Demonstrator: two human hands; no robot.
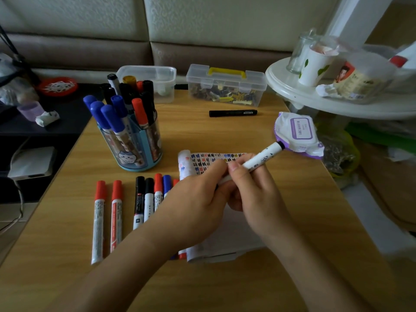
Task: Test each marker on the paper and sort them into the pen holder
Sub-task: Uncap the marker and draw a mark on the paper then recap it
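Note:
My right hand (pixel 252 192) grips a white marker with a black end (pixel 265 155), its far end pointing up and to the right. My left hand (pixel 198 199) holds the marker's near end, which my fingers hide. Both hands hover over the paper (pixel 225 246), whose far part (pixel 202 161) carries coloured scribbles. A row of several capped markers (pixel 144 199) in red, black and blue lies left of the paper. The pen holder (pixel 132 140) stands behind them, filled with several blue, black and red markers. One black marker (pixel 233 113) lies alone farther back.
Two clear plastic boxes (pixel 226 85) stand at the table's far edge. A pack of wet wipes (pixel 297 134) lies at the right edge. A white round stand (pixel 337 102) with cups and a jar rises to the right. A dark side table (pixel 56 113) sits left.

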